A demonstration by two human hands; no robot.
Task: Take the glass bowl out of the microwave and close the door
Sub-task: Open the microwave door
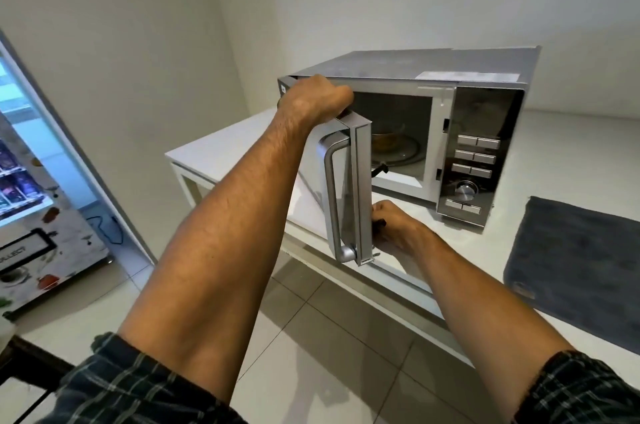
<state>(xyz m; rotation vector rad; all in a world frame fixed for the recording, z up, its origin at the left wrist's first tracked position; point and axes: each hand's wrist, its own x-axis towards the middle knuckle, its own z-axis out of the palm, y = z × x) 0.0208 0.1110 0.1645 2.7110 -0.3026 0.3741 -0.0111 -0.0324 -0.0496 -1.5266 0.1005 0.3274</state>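
A silver microwave stands on a white table. Its door is swung open toward me, edge-on, with a curved silver handle on its outer face. Inside, a glass bowl with something yellowish in it sits on the turntable, partly hidden by the door. My left hand grips the top edge of the door. My right hand is low, against the door's inner side near its bottom edge, fingers curled; what they touch is hidden.
A dark grey mat lies on the table right of the microwave. A lit vending machine stands at the left by the wall. Tiled floor shows below the table edge. Leaf and flower decorations hang on the wall behind.
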